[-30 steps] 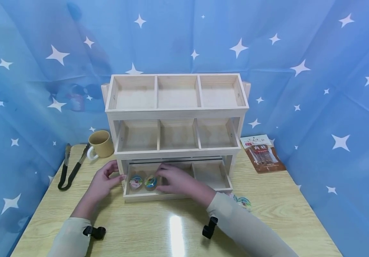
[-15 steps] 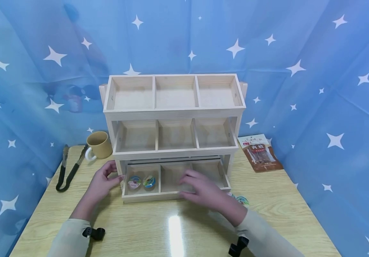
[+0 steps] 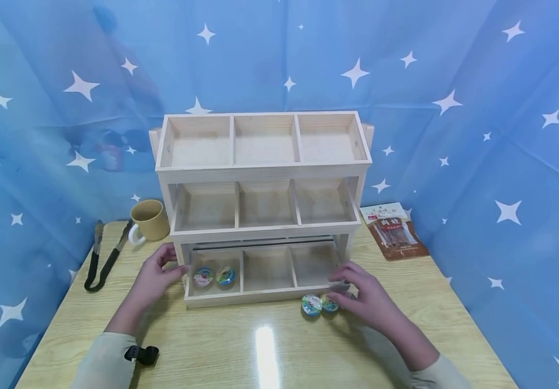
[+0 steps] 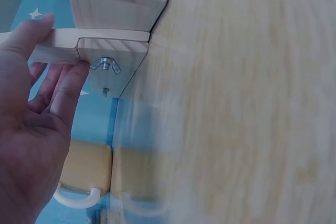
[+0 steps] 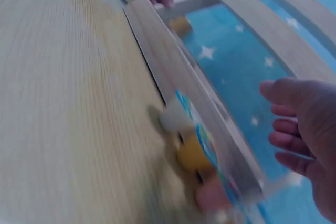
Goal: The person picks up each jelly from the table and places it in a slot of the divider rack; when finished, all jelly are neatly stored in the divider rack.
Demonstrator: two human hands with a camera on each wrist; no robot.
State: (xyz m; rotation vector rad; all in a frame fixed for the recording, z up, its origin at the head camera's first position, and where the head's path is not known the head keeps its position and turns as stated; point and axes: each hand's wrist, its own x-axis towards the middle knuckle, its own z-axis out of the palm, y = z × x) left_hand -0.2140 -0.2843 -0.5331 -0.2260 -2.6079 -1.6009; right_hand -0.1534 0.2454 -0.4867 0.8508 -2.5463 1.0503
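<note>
In the lower left of the head view, a left hand [image 3: 155, 278] pinching the side of a wooden rack [image 3: 265, 174]. In the lower right, a right hand [image 3: 364, 294] loosely curved, holding nothing, just beside small lidded cups [image 3: 311, 305] on the pale wood table [image 3: 211, 346]. Near the left hand, two sealed pots [image 3: 203, 277] inside the left compartment of the bottom tray [image 3: 267, 267]. Farther left, tongs [image 3: 106, 265] and mug [image 3: 150, 220]; at right, a packet [image 3: 393, 232]; behind, blue starry curtain [image 3: 260, 65].
</note>
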